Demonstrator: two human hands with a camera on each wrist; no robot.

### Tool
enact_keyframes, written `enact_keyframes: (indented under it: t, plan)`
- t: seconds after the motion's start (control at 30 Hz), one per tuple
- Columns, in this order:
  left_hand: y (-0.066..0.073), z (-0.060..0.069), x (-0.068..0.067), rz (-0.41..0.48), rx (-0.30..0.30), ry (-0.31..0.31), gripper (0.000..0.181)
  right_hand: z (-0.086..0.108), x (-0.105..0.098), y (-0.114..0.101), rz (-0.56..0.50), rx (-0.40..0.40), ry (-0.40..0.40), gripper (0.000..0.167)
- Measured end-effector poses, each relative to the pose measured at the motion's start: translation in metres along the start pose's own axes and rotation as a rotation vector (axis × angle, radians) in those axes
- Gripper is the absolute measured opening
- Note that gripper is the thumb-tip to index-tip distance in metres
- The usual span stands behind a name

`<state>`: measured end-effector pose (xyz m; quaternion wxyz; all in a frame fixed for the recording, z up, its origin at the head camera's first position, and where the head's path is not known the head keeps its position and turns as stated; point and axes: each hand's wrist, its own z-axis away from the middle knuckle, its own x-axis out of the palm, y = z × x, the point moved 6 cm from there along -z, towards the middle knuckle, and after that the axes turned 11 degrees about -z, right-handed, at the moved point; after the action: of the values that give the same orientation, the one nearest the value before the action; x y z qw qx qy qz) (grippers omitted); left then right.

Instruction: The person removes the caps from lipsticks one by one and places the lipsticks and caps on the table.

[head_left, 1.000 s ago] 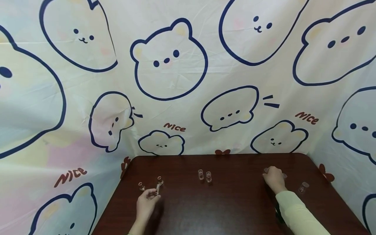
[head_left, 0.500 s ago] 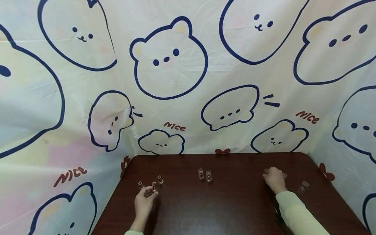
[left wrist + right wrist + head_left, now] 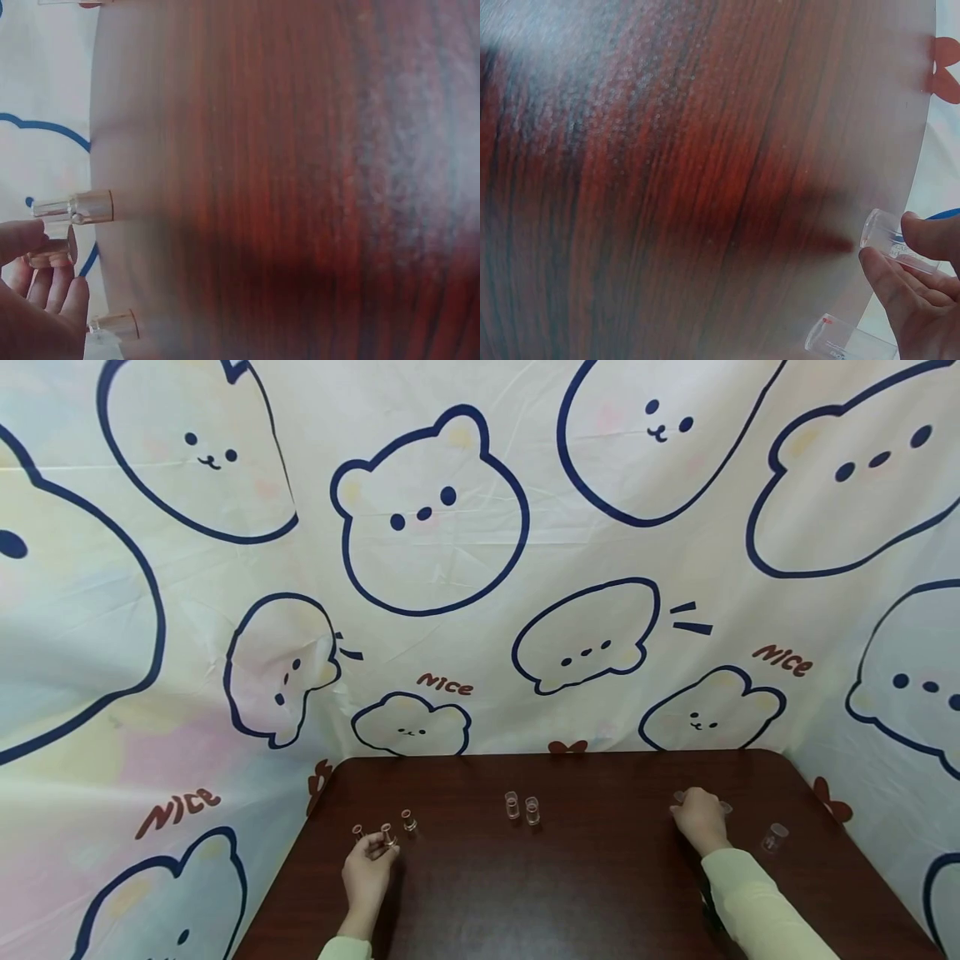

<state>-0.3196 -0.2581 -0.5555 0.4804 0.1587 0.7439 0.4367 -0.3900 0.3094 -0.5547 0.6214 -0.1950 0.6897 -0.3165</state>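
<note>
My left hand [image 3: 366, 878] holds a small clear bottle [image 3: 54, 251] between thumb and fingers, at the left of the table. Its narrow neck and wider body show in the left wrist view. Two similar bottles stand close by: one [image 3: 408, 820] just to the right, the other [image 3: 357, 832] partly behind the fingers. At the far right, my right hand [image 3: 919, 300] pinches a small clear cup [image 3: 883, 231] bearing faint printed marks. From the head camera, the hand [image 3: 701, 821] mostly covers that cup. Another clear cup [image 3: 775, 837] stands to its right.
Two small clear vessels [image 3: 512, 806] stand side by side near the middle of the dark wooden table [image 3: 570, 893]. Beside the right hand, the edge of another clear piece [image 3: 726, 807] peeks out. A cartoon-printed cloth [image 3: 480, 552] hangs around the table's back and sides.
My left hand has shifted slightly left with the bottle, which now sits a little lower and nearer the left bottle. The right hand has stayed where it was.
</note>
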Motion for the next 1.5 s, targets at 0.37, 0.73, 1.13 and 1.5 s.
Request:
enact_keyframes:
  t: [0.37,0.73,1.13,1.5]
  plan:
    - [-0.006,-0.006,0.005,-0.031,-0.002,-0.009,0.025,-0.003,0.001,-0.002,0.018,-0.026,0.019,0.025]
    - [-0.016,-0.009,0.012,-0.076,-0.016,-0.041,0.025,0.000,0.000,-0.005,0.034,-0.005,-0.013,0.026]
    - [-0.020,-0.007,0.016,-0.109,0.031,-0.015,0.022,0.001,0.002,-0.002,0.049,0.018,-0.015,0.025]
    - [-0.019,-0.012,0.016,-0.136,0.042,-0.022,0.020,0.004,-0.001,-0.005,0.007,-0.018,0.011,0.028]
